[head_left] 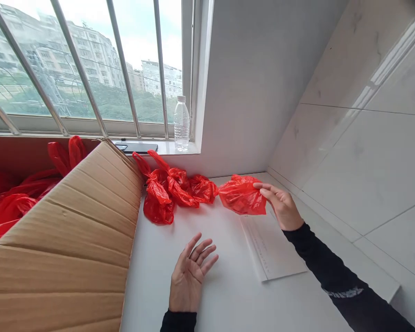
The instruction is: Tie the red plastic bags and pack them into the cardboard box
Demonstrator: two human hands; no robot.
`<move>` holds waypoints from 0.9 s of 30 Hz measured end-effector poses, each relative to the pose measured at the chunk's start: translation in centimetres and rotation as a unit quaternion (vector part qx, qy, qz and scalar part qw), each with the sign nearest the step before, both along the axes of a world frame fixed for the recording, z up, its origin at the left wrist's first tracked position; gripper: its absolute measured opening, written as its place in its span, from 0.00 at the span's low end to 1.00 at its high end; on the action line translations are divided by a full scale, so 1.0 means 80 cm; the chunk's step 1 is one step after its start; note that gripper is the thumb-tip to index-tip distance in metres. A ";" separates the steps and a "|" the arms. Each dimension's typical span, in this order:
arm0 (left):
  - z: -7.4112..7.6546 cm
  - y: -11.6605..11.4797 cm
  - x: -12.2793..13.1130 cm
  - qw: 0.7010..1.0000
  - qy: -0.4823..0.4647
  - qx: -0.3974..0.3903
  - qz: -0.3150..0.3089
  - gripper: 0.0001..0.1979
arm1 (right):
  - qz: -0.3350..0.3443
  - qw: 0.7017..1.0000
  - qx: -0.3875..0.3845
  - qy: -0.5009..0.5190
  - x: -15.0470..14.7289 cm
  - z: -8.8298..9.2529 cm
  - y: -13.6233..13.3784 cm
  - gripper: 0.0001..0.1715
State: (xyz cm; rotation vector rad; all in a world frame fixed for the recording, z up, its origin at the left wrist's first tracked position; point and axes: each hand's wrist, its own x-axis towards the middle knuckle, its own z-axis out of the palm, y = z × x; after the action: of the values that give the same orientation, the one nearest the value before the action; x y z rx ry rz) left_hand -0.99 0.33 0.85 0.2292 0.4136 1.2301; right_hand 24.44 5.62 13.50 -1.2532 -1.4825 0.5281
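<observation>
On my feed, the right hand (281,205) has its grip pinched on a crumpled red plastic bag (242,194). The fingers lie over the bag's right edge and hold it just above the white counter (228,295), close to the back wall. The left hand (190,272) has its grip released, with the palm showing and the fingers spread and slightly curled. It holds nothing and sits low over bare counter, well apart from the bag.

Under the right wrist a sheet of paper (273,251) lies flat on the counter. I cannot read its faint print. Just left of the held bag sits a heap of knotted red bags (171,189), its nearest bag almost touching the held one. Further left, a large cardboard box (72,240) stands against the counter's edge, its flap leaning toward me. More red bags (10,203) are piled inside it.

Behind the heap, on the windowsill (166,147), a clear water bottle (181,123) stands upright in the corner. A dark flat object (136,147) lies beside it; I cannot tell what it is. The barred window (90,69) looks out on buildings, and a tiled wall (366,138) runs along the right.
</observation>
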 end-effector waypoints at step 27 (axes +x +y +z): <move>-0.011 -0.005 0.013 0.956 0.253 0.138 0.057 0.21 | 0.262 0.931 -0.221 0.127 -0.116 -0.128 -0.064 0.26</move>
State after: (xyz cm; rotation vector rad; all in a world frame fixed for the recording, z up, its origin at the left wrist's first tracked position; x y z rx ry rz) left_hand 0.02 -0.08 0.00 0.7810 0.7036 1.3374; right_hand 15.20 0.52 3.26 -1.0534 -1.5159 1.3919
